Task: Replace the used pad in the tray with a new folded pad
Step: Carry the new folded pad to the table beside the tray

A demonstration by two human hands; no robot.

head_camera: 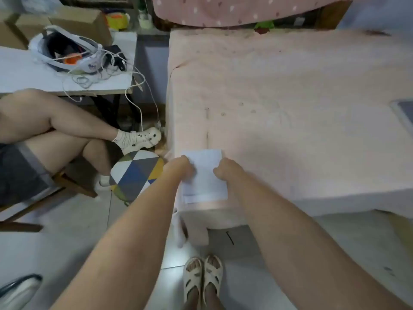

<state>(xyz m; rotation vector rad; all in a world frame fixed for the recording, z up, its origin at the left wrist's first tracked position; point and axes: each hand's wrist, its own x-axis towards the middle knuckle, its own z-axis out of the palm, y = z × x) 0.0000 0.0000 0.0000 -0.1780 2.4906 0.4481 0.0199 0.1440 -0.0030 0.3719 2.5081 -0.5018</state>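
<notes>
Both my left hand (182,168) and right hand (225,171) grasp the folded white pad (204,175) by its side edges at the pink bed's (290,97) near corner; I judge the next move is carrying it trayward.

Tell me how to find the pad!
Find the big pink bed. At its near corner lies the pad, a flat white folded rectangle. Both hands, left and right, are on it, and nothing else there is white.
</notes>
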